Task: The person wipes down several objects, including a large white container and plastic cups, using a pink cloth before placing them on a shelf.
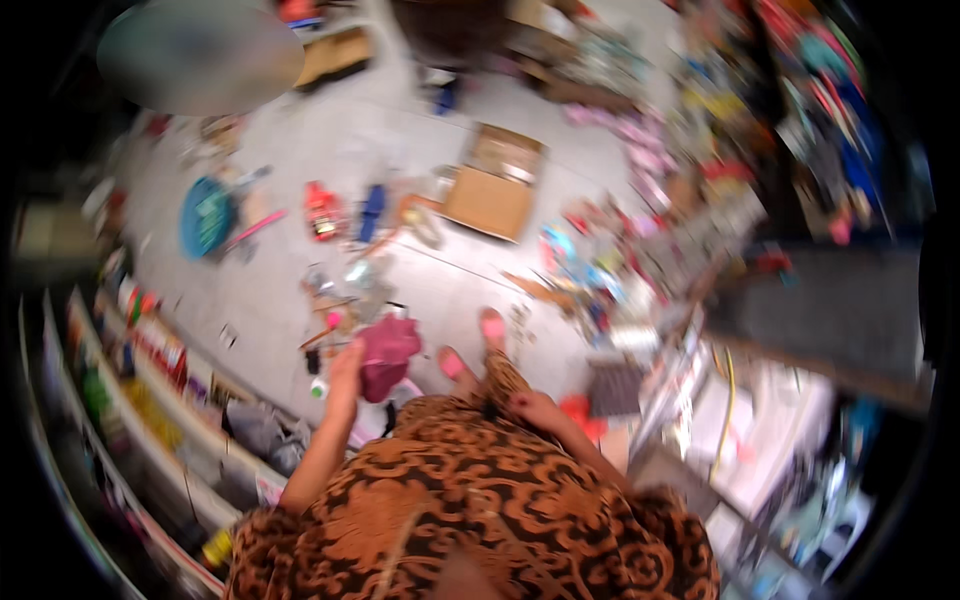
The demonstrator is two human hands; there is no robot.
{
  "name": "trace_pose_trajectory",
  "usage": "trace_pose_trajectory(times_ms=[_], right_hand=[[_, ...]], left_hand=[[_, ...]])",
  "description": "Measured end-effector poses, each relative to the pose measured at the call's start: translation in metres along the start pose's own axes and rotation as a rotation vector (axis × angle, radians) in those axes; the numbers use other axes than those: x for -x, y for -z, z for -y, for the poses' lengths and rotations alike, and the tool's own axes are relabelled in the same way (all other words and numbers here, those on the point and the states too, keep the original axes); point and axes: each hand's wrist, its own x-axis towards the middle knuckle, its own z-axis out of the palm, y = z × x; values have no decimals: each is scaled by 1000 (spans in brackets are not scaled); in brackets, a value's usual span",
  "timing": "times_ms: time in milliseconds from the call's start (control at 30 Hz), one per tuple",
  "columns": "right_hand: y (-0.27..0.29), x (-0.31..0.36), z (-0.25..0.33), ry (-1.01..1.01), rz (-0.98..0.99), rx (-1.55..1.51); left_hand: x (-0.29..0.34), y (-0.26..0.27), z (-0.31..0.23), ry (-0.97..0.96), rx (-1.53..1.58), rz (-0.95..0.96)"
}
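My left hand (348, 368) is closed on a maroon cloth (389, 356), which hangs bunched in front of it to the left of my feet. Below the cloth shows part of a pale pink thing, mostly hidden by it. My right hand (532, 408) rests against my brown-and-black patterned trousers (503, 378) near the knee; blur hides whether its fingers grip the fabric. Around the cloth lie small blurred items, among them a clear plastic piece (368, 275).
Shelves of packaged goods (165, 400) run along the left. A blue basket (206, 218), a red bottle-like item (322, 211) and an open cardboard box (490, 200) stand on the pale tiled floor. Mixed clutter (610, 260) piles up on the right, beside a dark table (820, 310).
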Motion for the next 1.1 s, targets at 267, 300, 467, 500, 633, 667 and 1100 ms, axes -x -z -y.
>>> trace_pose_trajectory(times_ms=[267,300,467,500,633,667,1100], right_hand=[[23,-62,8,16,160,0],[26,-76,19,23,197,30],[44,-139,75,158,402,148],[48,-153,88,220,454,133],[11,-124,214,228,461,206],[-3,-98,251,262,508,233],[-82,-46,305,307,1078,157]], left_hand=[[18,21,18,-158,138,-186],[22,25,18,-186,193,-214],[68,49,20,-265,436,-396],[72,51,24,-220,481,-365],[103,47,9,-267,492,-449],[109,44,10,-295,458,-443],[163,-22,5,-304,175,-789]])
